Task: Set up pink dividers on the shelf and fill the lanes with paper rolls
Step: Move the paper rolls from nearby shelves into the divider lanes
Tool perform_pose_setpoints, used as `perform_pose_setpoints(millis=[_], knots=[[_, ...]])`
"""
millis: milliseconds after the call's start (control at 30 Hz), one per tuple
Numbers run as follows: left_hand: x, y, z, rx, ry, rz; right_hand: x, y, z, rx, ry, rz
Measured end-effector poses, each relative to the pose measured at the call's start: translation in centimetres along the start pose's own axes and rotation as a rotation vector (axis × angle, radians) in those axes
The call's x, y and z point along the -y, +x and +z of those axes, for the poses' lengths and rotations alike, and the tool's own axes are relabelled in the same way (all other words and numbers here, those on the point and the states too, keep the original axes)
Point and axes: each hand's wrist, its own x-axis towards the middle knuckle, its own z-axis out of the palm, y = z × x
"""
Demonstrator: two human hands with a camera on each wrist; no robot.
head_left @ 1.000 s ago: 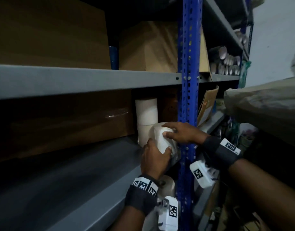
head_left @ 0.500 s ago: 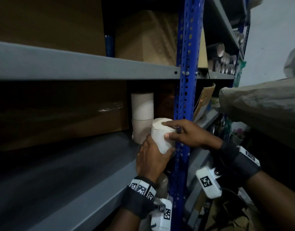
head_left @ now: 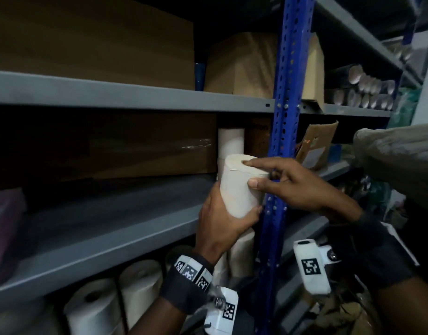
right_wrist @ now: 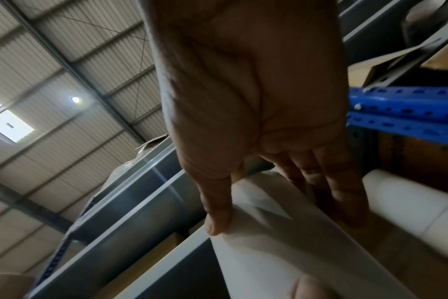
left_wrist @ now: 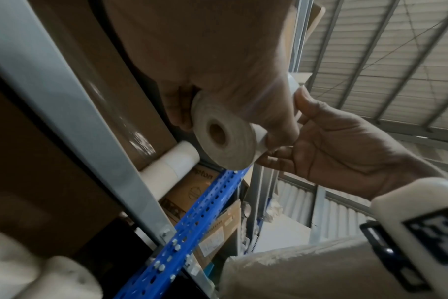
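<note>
A white paper roll point(head_left: 239, 187) stands upright at the right end of the grey shelf point(head_left: 106, 228), just left of the blue upright point(head_left: 284, 131). My left hand point(head_left: 220, 218) grips its lower part from below, thumb on the near side. My right hand point(head_left: 275, 177) pinches its top, with the index finger on the upper face and the thumb on the side. The left wrist view shows the roll's end and core point(left_wrist: 223, 139); in the right wrist view the thumb presses its wall point(right_wrist: 281, 238). Two more rolls point(head_left: 231, 146) are stacked behind it. A pinkish object point(head_left: 5, 228) lies at the shelf's far left.
A large brown carton point(head_left: 135, 151) fills the back of this shelf. More cartons point(head_left: 242, 66) sit on the shelf above. Several white rolls point(head_left: 94, 308) stand on the shelf below. A grey wrapped bundle point(head_left: 396, 153) juts in from the right. Bare grey shelf runs left of the held roll.
The roll went from tilted at the shelf edge to upright. My right hand shifted its index finger onto the roll's top, and the left hand kept its grip underneath.
</note>
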Motion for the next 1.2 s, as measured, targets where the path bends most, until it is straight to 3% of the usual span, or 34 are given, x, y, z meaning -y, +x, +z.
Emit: perform_pose_setpoints(millis=[467,633,767,933,1200], knots=[[-4.0,-16.3,-14.7,-0.263,0.229,-0.072,11.4,-5.4,9.7,0.362,0.129,-0.201],[-4.5,-20.8,-19.7,-0.314,0.294,-0.092,14.5,-5.7,13.4,0.46,0.006,-0.231],[-4.8,-24.2,-23.5,-0.34,0.305,-0.096,17.1,-5.9,16.7,0.486,-0.12,-0.273],[-4.1,-27.6,-28.5,-0.383,0.369,-0.135,20.6,-6.7,21.3,0.511,-0.107,-0.326],[-2.0,-29.2,-32.6,-0.437,0.413,-0.153,24.8,-4.6,26.6,0.462,-0.201,-0.428]])
